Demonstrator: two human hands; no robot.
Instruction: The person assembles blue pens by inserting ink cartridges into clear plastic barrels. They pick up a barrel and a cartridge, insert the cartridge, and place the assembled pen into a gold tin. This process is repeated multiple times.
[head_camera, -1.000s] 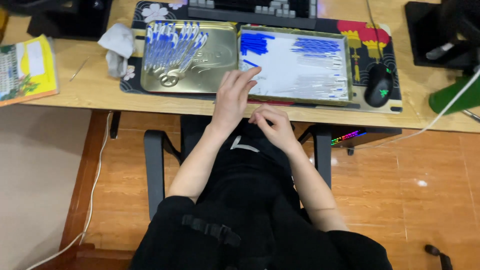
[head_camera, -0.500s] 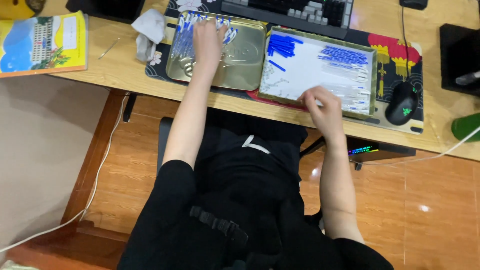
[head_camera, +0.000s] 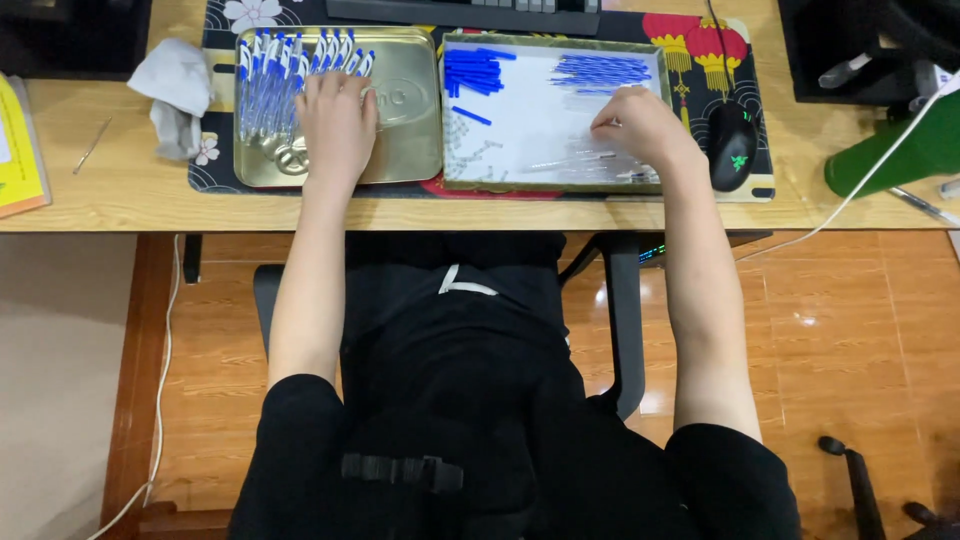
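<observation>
The left hand (head_camera: 338, 125) lies palm down in the gold metal tray (head_camera: 405, 120) in the upper left of the frame, fingers curled loosely over the finished pens (head_camera: 290, 75); whether it actually pinches one cannot be told, since the fingertips are hidden under the hand. Those pens, clear barrels with blue caps, stand in a packed row with their long axes running up and down the frame, caps toward the top edge. The right hand (head_camera: 645, 128) rests in the white-lined tray (head_camera: 520, 130) just right of the gold one, fingers drawn narrow at its left side over what looks like a clear barrel (head_camera: 575, 160) lying roughly left to right, though it is too faint to be sure it is held. Above that hand a sheaf of blue refills (head_camera: 605, 70) lies with its long axis across the frame, and a stack of blue caps (head_camera: 472, 72) sits in the tray's upper left corner. Both trays sit on a patterned desk mat (head_camera: 700, 45) on a wooden desk (head_camera: 100, 200). A black mouse (head_camera: 732, 145) lies just right of the white tray, and a crumpled tissue (head_camera: 175, 95) lies left of the gold one.
</observation>
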